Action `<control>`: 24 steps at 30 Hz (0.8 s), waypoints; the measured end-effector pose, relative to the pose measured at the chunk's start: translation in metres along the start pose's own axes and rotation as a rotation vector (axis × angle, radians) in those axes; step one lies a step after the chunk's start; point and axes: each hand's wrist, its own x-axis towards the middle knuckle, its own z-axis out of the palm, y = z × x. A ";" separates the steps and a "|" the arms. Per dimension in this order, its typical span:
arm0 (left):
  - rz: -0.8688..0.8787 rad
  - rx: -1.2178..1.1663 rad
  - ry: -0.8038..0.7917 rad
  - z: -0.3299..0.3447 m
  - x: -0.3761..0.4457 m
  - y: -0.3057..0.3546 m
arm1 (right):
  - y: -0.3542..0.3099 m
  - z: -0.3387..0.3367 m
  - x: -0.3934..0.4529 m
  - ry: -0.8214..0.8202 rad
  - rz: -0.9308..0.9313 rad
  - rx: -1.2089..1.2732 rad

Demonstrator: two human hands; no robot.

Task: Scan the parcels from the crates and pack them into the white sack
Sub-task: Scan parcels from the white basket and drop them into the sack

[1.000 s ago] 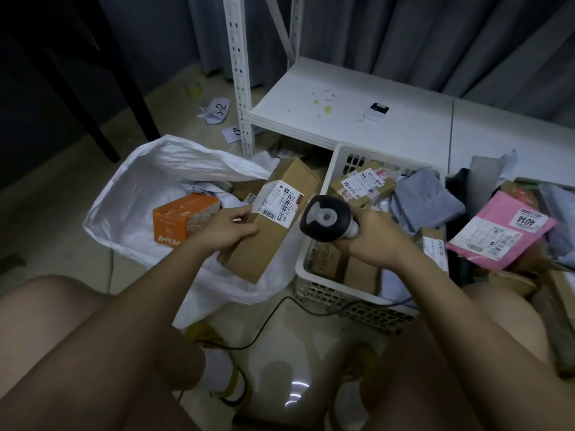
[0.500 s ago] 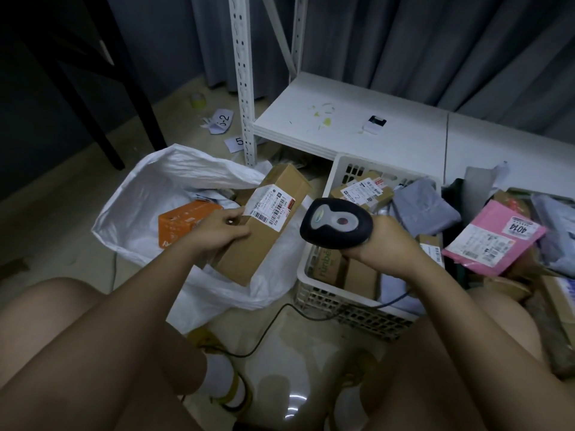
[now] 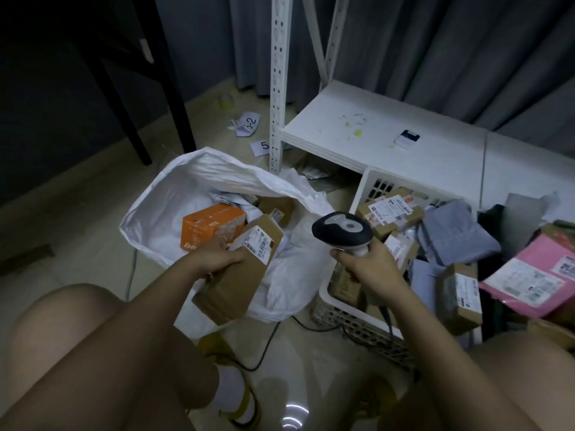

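Note:
My left hand (image 3: 217, 259) grips a long brown cardboard parcel (image 3: 239, 281) with a white barcode label, tilted over the near rim of the open white sack (image 3: 155, 209). An orange box (image 3: 211, 227) and another brown parcel (image 3: 277, 208) lie inside the sack. My right hand (image 3: 370, 269) holds the black and grey barcode scanner (image 3: 342, 230) by its handle, just right of the parcel, above the left edge of the white crate (image 3: 373, 181). The crate holds several labelled brown parcels (image 3: 389, 209).
A pink mailer (image 3: 529, 275), grey soft packets (image 3: 451, 234) and a small brown box (image 3: 460, 293) lie to the right. A white shelf (image 3: 389, 132) with its upright post (image 3: 278, 82) stands behind. Dark chair legs (image 3: 124, 98) rise at left. The scanner cable (image 3: 264, 346) runs across the floor between my knees.
My left hand has lowered the brown parcel toward the sack and tipped its far end in. The scanner in my right hand has drawn away to the right.

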 end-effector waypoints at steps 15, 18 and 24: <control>0.190 -0.153 0.434 0.009 0.118 0.057 | 0.004 0.034 0.050 0.122 0.135 0.165; 0.161 0.249 0.407 0.020 0.125 0.050 | 0.005 0.030 0.060 0.132 0.137 0.183; 0.170 0.182 0.333 0.027 0.114 0.048 | 0.016 0.022 0.061 0.132 0.154 0.166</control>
